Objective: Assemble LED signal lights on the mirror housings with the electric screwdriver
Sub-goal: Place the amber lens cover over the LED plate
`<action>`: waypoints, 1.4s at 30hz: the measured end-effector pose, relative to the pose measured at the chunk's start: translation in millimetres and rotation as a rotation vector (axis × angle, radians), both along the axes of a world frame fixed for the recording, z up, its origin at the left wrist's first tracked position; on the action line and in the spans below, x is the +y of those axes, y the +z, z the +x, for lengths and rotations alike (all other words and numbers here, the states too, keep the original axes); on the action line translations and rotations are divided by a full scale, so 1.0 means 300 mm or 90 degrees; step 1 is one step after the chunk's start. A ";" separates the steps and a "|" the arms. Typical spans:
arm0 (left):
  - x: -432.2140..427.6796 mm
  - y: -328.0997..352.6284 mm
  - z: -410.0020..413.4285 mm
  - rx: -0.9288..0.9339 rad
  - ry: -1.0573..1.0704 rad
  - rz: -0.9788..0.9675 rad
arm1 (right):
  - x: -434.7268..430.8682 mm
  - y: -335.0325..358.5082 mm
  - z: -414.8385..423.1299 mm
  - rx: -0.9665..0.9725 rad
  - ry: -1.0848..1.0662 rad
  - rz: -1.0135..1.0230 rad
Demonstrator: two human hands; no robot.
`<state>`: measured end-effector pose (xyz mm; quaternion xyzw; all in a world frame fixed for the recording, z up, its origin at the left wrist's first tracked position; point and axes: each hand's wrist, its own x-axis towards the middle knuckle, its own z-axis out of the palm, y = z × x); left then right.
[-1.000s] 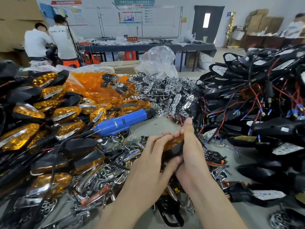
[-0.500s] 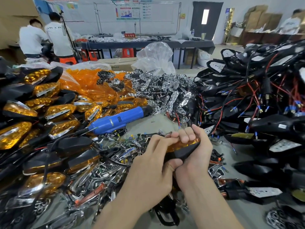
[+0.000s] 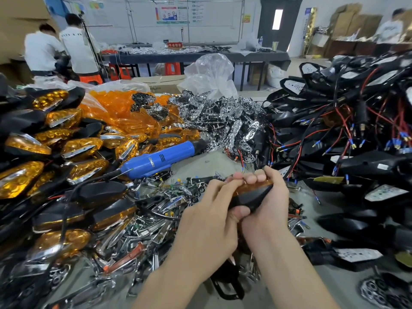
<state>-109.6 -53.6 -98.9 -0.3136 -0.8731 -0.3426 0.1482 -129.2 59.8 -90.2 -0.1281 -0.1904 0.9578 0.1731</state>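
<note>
Both my hands grip one black mirror housing (image 3: 249,198) with an amber signal lens on its upper edge, held over the middle of the bench. My left hand (image 3: 209,221) clasps its near left end, thumb against the black shell. My right hand (image 3: 267,201) wraps its right end, fingers curled over the amber lens. The blue electric screwdriver (image 3: 160,160) lies on the bench behind and to the left of my hands, its cable trailing left, untouched.
Assembled amber-and-black housings (image 3: 51,148) pile up at left. Loose amber lenses (image 3: 120,112) and chrome reflectors (image 3: 223,117) lie behind. Black housings with red and black wires (image 3: 347,134) stack at right. Small chrome parts (image 3: 138,221) cover the near bench. People work at far tables.
My right fingers have curled over the top of the housing, which has turned from upright to lying across my hands. The screwdriver has not moved.
</note>
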 end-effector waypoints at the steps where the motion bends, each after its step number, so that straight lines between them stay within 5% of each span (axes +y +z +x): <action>1: -0.006 0.000 -0.006 -0.003 0.006 0.001 | -0.003 0.006 0.005 0.005 -0.002 -0.005; 22: 0.012 -0.008 0.006 0.106 -0.025 -0.013 | 0.065 0.040 0.040 -0.031 -0.019 -0.021; 27: 0.002 -0.021 -0.005 -0.001 -0.001 0.084 | 0.039 0.024 0.028 0.024 0.022 -0.013; 33: -0.044 -0.002 -0.044 -0.107 0.047 0.299 | -0.016 0.009 0.014 0.060 0.119 0.260; 42: -0.071 0.001 -0.054 -0.178 0.049 0.350 | -0.009 -0.017 0.021 0.052 0.127 0.471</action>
